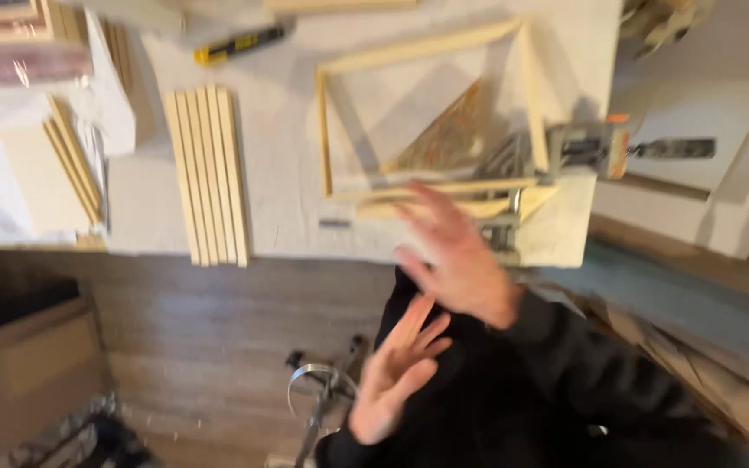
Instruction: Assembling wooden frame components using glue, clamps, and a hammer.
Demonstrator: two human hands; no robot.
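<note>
View from above, blurred by motion. The right hand, in a dark sleeve, hovers with fingers spread and palm empty over the near edge of the pale, cloth-covered desk, its fingertips overlapping the near rail of a rectangular frame of light wooden bars. Whether it touches the rail cannot be told. The frame lies flat on the desk; its near right corner is seated in a grey metal corner clamp with an orange collar. The left hand is lower in the picture, off the desk and above the wooden plank floor, fingers extended and slightly parted, holding nothing. To the left of the frame, a row of loose light wooden bars lies side by side. A yellow-and-black tool rests near the far edge, too blurred to identify.
</note>
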